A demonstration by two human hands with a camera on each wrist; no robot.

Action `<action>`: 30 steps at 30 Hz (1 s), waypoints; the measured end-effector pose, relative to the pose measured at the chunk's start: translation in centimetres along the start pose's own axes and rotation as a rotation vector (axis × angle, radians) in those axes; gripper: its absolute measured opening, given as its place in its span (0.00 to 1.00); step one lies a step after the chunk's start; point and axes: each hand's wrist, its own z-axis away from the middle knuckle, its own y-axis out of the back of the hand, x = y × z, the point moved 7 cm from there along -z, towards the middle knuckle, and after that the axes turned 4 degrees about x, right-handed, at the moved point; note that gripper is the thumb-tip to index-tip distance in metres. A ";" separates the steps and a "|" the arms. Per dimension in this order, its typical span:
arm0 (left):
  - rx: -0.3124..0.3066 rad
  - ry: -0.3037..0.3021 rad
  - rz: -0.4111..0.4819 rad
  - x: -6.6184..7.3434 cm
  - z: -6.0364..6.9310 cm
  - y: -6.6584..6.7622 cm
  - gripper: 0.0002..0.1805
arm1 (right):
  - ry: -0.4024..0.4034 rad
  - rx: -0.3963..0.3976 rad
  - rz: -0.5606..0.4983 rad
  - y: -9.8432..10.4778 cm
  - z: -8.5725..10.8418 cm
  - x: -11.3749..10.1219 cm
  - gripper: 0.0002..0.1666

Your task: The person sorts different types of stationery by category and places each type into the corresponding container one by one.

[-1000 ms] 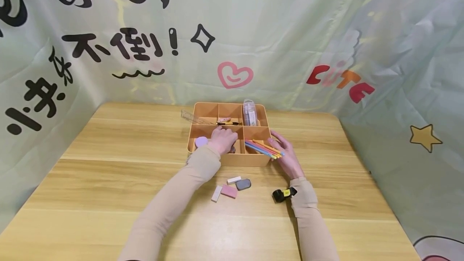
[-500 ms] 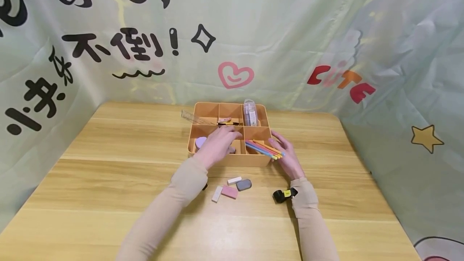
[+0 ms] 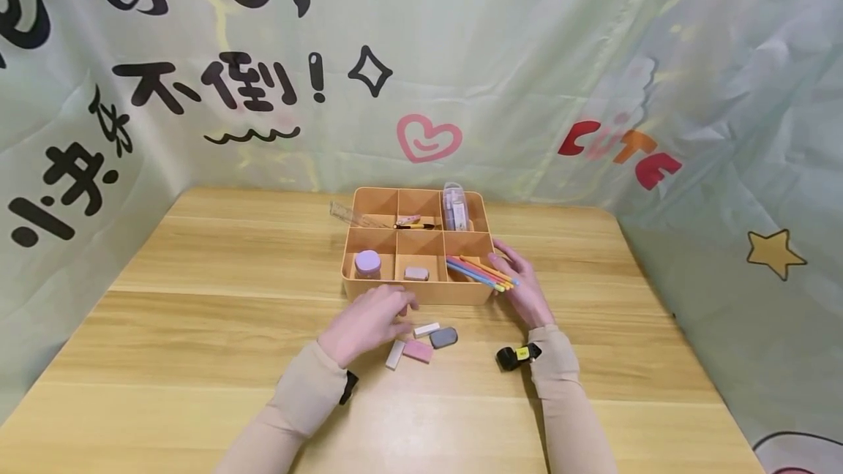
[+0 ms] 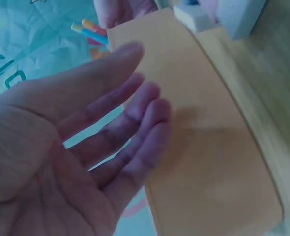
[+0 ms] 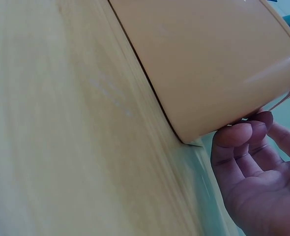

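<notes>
An orange-tan desktop organizer [image 3: 421, 292] with several compartments stands at the back of the table. My left hand [image 3: 370, 319] hovers before its front wall, fingers loosely bent and holding nothing. In the left wrist view, that hand [image 4: 101, 123] shows an empty palm. Close to its fingertips lie a pink eraser [image 3: 418, 350], a grey eraser [image 3: 443, 337] and two small white blocks, one of them a white block [image 3: 394, 354]. My right hand [image 3: 525, 285] rests its fingertips on the organizer's right side, also seen in the right wrist view, where the hand [image 5: 263, 172] touches the wall.
Inside the front compartments are a purple-lidded jar [image 3: 367, 262], a small pale eraser [image 3: 416, 273] and colored pencils [image 3: 481, 273] leaning over the rim. A ruler [image 3: 356, 215], a yellow-black pen [image 3: 415, 225] and a clear case [image 3: 455, 207] occupy the back part.
My left hand has withdrawn from the front middle compartment toward me, down to the loose erasers. The small pale eraser now shows fully in that compartment. My right hand stays put.
</notes>
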 end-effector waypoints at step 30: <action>-0.239 0.200 -0.013 -1.3 1.5 -3.0 0.23 | -0.009 -0.005 0.024 0.0 0.0 0.1 0.35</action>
